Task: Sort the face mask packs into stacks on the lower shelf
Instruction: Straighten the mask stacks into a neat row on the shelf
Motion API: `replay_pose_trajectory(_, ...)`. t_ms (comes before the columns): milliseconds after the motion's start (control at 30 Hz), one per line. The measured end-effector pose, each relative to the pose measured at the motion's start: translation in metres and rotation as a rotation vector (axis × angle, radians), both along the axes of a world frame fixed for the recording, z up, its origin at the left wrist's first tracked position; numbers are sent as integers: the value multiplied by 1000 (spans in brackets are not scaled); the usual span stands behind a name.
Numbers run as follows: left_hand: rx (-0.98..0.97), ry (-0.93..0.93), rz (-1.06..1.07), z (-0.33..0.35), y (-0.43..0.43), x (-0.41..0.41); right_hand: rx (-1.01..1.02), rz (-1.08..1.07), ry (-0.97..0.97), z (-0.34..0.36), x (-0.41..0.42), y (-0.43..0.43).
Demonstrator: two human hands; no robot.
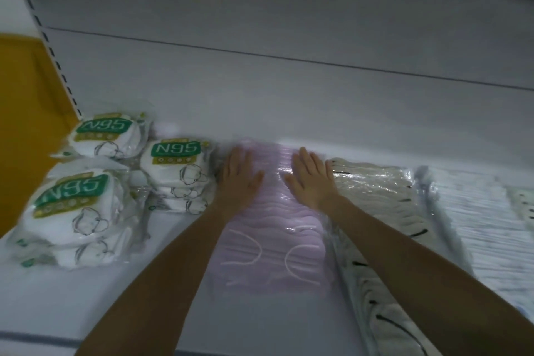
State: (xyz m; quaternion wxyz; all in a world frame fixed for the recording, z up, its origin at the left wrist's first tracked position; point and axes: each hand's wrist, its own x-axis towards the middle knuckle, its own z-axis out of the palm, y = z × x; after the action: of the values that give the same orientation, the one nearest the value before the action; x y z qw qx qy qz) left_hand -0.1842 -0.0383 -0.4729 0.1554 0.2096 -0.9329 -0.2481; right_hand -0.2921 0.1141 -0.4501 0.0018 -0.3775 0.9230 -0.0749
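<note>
Pink mask packs [274,243] lie pressed under flat-open left hand [239,173] and right hand [310,178]; N95 stacks [176,173] alongside, sorting apparently nearly done.

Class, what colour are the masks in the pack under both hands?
Pale pink pack, white ear loops; head view.

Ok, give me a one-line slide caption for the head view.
Left hand and right hand press flat on the pink mask pack, N95 stacks to its left.
</note>
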Motion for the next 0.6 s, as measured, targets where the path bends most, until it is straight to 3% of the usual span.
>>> replay_pose_trajectory(167,381,218,140,10,-8,3,-414,-64,41,2,-4,6)
replay_pose_trajectory(333,416,243,170,12,-17,-8,-648,-221,-432,-11,-3,13)
replay_pose_trajectory(600,438,295,200,8,-19,-9,-923,-278,-668,-31,-22,6)
